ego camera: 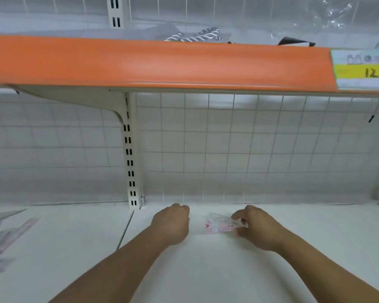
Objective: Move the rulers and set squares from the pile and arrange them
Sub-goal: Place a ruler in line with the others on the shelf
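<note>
While both bare forearms reach in from the bottom of the frame, the right hand (258,229) pinches the right end of a clear packet (219,224) printed in pink and red, its digits closing on that end from the upper and lower side; the packet sits low over the white shelf (206,276) just below and right of the frame's middle, and I cannot tell whether it touches the surface; what is inside it is too blurred to make out; the left hand (172,224) is just left of the packet and apart from it, seen from the back, its fingers curled under into a fist with nothing showing in them; at the lower left edge of the frame lies the pile (0,239), pale purple see-through flat pieces overlapping at angles on the same shelf level, well apart from both hands and too blurred to tell rulers from set squares; a seam (125,230) between two shelf boards runs between the pile and the hands; behind the hands a white wire grid (206,138) forms the back wall, and a slotted upright post (129,154) stands left of centre; across the upper part of the frame runs the orange edge strip (162,62) of a higher shelf, with a price label (361,71) at the upper right, its yellow band marked 12; above the strip, crinkled clear plastic (335,16) shows at the upper right
</note>
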Demonstrator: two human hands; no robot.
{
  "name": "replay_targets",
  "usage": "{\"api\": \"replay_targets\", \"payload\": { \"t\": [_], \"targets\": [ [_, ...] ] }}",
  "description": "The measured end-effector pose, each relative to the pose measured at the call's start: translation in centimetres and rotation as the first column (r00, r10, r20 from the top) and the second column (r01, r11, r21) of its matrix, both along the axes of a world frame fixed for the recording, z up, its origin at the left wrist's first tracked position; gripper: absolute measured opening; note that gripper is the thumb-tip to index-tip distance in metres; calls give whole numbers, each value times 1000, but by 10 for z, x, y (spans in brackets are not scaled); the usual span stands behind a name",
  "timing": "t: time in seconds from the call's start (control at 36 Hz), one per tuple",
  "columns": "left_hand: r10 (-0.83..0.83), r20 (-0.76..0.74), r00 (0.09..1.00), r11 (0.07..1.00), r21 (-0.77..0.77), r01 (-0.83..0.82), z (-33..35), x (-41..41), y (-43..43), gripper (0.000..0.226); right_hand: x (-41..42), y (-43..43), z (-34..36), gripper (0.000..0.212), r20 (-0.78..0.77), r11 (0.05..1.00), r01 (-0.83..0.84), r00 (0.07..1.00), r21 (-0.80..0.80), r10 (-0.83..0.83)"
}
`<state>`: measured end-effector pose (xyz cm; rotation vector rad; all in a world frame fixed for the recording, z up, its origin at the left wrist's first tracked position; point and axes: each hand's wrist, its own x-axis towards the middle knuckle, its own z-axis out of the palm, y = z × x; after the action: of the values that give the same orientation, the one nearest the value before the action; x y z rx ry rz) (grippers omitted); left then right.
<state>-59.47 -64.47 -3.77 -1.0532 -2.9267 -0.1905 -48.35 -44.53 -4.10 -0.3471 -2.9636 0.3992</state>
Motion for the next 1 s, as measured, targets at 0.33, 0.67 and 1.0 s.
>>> {"api": "replay_targets", "payload": {
  "t": [0.33,0.67,1.0],
  "targets": [
    [239,59,969,971,-1,-239,-14,45,44,25,2,70,-12,45,46,981,-194,980,11,194],
    [328,48,943,945,-16,-328,-19,69,66,24,-8,102,-28,36,37,976,-208,977,-61,211],
    [363,31,931,931,-35,-362,-9,63,48,30,-37,119,-43,23,43,988,-116,992,-106,121]
  ]
}}
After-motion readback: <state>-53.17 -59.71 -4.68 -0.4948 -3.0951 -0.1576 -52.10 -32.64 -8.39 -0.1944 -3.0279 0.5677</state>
